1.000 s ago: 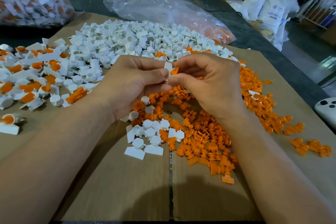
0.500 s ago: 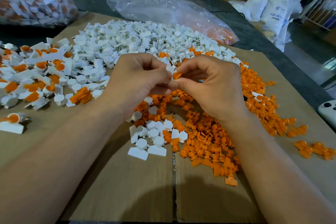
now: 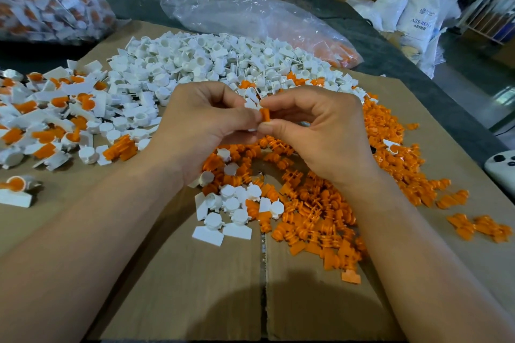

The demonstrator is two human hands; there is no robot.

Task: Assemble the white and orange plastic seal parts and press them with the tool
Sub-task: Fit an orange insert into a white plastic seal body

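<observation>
Countless white parts (image 3: pixel 211 61) and orange parts (image 3: pixel 315 211) across cardboard (image 3: pixel 195 287).

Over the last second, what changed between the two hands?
Little changed. The right hand has turned the orange part further into view against the white part that the left hand pinches. Both hands kept their grips; the white pile, orange pile and cardboard lie unmoved.

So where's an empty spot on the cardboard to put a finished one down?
Bare cardboard lies nearest you, below the orange pile; another patch right of the lone seal. Crowded further back: white pile, assembled seals.
</observation>
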